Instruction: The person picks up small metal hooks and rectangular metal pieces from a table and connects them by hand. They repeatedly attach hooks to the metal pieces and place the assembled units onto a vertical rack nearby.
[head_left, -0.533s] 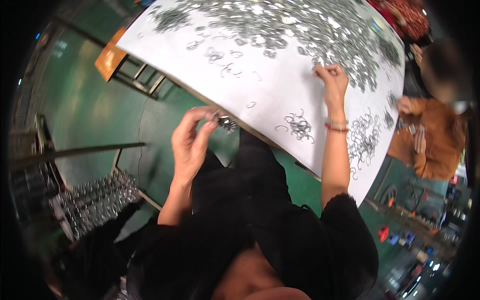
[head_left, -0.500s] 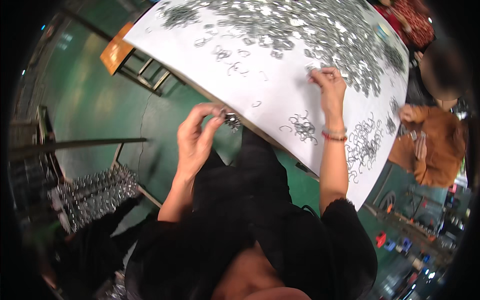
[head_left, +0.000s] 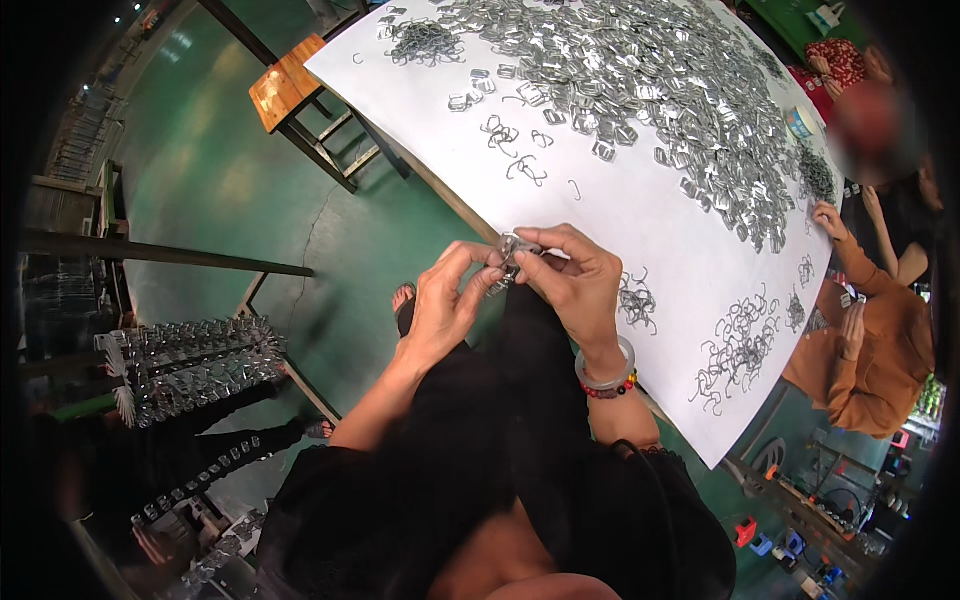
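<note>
Just past the near edge of a white-topped table, my two hands meet in front of me. My left hand pinches a small cluster of shiny metal pieces between thumb and fingers. My right hand closes its thumb and fingertips on a small silvery buckle-like piece against that cluster. Fingers hide much of both. Nearest to my right hand on the tabletop lies a small heap of curved wire hooks. A large pile of flat silvery buckle-like pieces spreads across the far side.
More wire hooks lie at right, far left and mid-table. A wooden stool stands left of the table. A rack of metal pieces is at lower left. Co-workers sit at right, one in a brown top.
My right hand has come from the tabletop pile to my left hand, bringing a small metal buckle-like piece. The left hand has moved slightly right, still pinching its cluster. The view has shifted.
</note>
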